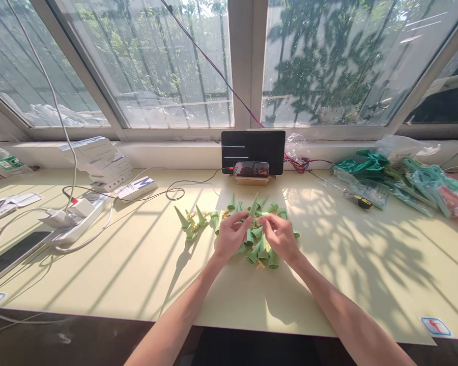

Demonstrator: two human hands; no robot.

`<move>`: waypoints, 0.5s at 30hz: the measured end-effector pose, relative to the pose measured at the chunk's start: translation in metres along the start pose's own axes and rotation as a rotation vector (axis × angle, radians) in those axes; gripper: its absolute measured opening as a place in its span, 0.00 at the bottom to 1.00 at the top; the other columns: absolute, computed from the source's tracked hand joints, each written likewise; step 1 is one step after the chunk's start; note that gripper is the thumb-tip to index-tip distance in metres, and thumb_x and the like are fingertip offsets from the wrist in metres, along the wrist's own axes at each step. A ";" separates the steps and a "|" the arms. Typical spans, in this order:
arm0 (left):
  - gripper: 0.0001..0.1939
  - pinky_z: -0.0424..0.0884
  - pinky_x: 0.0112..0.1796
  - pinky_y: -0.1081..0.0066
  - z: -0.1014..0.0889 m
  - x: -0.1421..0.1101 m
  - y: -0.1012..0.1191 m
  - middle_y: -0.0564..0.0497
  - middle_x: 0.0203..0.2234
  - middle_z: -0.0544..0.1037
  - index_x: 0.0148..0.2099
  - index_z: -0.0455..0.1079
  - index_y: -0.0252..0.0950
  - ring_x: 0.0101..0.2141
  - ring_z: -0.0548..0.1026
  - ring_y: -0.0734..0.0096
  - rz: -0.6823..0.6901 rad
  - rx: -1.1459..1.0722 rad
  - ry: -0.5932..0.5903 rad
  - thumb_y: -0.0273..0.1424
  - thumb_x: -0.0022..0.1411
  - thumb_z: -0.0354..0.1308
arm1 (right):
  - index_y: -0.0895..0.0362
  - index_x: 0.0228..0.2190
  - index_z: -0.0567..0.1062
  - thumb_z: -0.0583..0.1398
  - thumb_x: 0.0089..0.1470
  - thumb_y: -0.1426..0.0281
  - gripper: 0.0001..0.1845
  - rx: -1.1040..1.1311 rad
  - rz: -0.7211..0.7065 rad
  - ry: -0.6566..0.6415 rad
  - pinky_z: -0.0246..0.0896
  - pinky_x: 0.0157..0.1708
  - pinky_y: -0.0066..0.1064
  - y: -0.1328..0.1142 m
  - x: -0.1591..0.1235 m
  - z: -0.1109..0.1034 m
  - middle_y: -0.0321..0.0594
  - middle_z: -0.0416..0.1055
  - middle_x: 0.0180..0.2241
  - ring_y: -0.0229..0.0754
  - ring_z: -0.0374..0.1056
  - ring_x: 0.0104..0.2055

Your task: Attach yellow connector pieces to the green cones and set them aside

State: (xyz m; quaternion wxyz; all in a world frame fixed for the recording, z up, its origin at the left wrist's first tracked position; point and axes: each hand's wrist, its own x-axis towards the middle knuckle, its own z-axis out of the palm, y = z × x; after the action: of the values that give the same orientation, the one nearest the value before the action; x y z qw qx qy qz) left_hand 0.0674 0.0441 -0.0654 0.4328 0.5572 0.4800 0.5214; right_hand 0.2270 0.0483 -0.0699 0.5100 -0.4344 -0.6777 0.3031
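My left hand (pixel 233 233) is closed around a green plastic cone-shaped spike (pixel 254 205), its point tilted up and away from me. Close beside it, my right hand (pixel 279 235) pinches at the spike's lower end; whatever sits between those fingertips is too small to make out. Under and around both hands lies a pile of similar green spikes (pixel 262 252), some with their open round ends facing me. Small yellow T-shaped pieces (pixel 260 264) are scattered among them. Left of the pile, a few spikes (pixel 181 217) stand upright with yellow pieces next to them.
A tablet (pixel 252 145) and a phone (pixel 251 169) on a stand are at the back of the table (pixel 137 274). On the left are a power strip (pixel 84 216), cables and white boxes (pixel 99 157). Plastic-bagged items (pixel 416 178) and a yellow-black tool (pixel 364 202) lie right.
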 end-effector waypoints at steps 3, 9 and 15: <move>0.18 0.61 0.18 0.75 0.001 -0.001 0.000 0.50 0.31 0.78 0.43 0.73 0.37 0.17 0.67 0.80 0.010 0.007 0.005 0.45 0.59 0.61 | 0.56 0.23 0.68 0.54 0.62 0.60 0.19 0.004 0.021 0.004 0.47 0.19 0.28 0.000 0.000 0.000 0.31 0.57 0.17 0.34 0.52 0.19; 0.18 0.61 0.18 0.75 0.000 0.000 0.003 0.54 0.18 0.72 0.39 0.75 0.35 0.17 0.67 0.77 -0.040 0.027 0.021 0.46 0.58 0.61 | 0.56 0.21 0.65 0.53 0.64 0.59 0.21 -0.042 0.003 -0.008 0.48 0.22 0.28 0.003 0.001 0.002 0.31 0.57 0.18 0.34 0.52 0.20; 0.19 0.62 0.19 0.75 -0.002 0.002 0.003 0.53 0.18 0.72 0.39 0.76 0.35 0.18 0.68 0.74 -0.073 -0.019 0.023 0.47 0.58 0.60 | 0.56 0.30 0.72 0.53 0.64 0.60 0.16 -0.098 -0.078 -0.047 0.55 0.26 0.28 0.005 0.002 0.002 0.36 0.70 0.26 0.35 0.59 0.22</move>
State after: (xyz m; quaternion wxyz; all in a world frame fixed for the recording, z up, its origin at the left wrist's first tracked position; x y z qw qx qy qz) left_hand 0.0658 0.0453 -0.0623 0.4514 0.5292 0.4998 0.5162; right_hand 0.2259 0.0525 -0.0741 0.4834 -0.4250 -0.7201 0.2594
